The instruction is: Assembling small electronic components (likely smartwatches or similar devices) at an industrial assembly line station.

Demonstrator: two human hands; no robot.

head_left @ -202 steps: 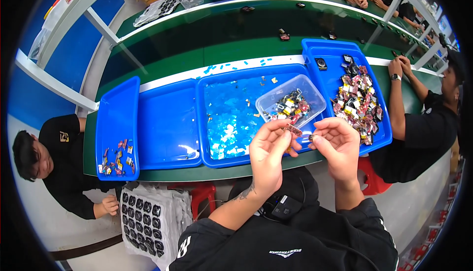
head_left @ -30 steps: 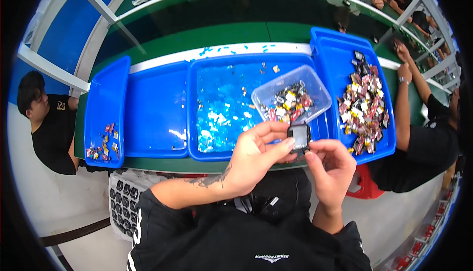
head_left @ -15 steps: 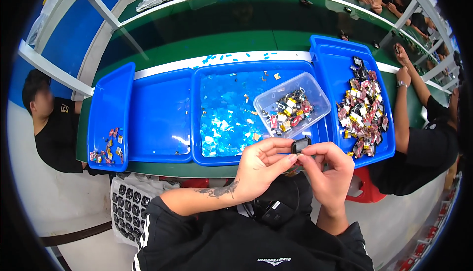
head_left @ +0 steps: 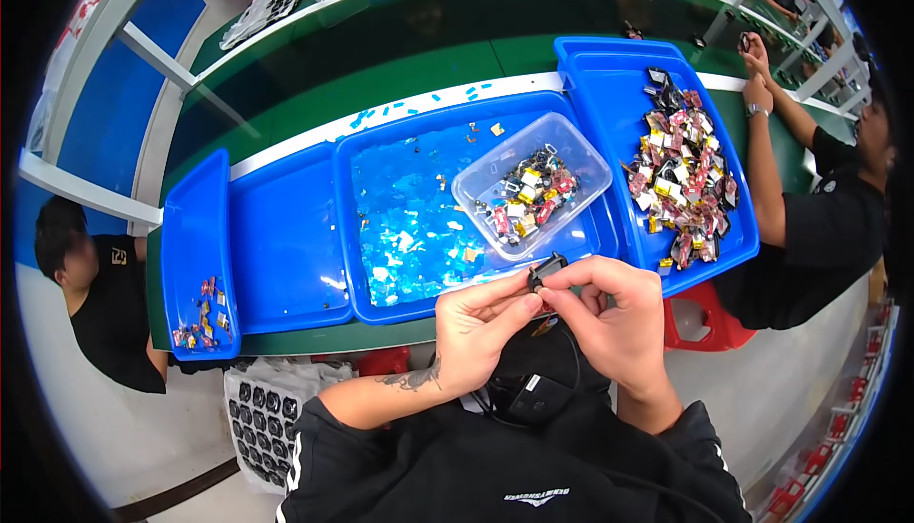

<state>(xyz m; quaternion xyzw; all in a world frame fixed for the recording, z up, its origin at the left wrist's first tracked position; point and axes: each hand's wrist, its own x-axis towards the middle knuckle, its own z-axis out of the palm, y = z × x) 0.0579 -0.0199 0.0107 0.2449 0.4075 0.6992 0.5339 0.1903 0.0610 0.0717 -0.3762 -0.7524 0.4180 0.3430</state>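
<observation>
Pinching from both sides, the left hand [head_left: 476, 337] and the right hand [head_left: 619, 323] meet at a small black part [head_left: 549, 270] in the head view. The part sits between the fingertips of both hands, and its top pokes up past them. Its long side slants, going up and away toward the right. Neither hand is clearly nearer, because both touch its low end. The thumbs press close to the bent fingers with just a thin gap, and I cannot tell which hand grips harder. A bit of red shows under the tips, too small to name. Just past the part is a clear tub [head_left: 592, 178] of little pieces, standing in a blue tray [head_left: 409, 315]. The tray's near edge runs close by the left fingers. On the right, a bigger blue tray [head_left: 609, 85] holds a tall heap of parts [head_left: 685, 176], and its side makes a wall near the right hand. To the left there is more room, over a shallow blue tray [head_left: 286, 237].
</observation>
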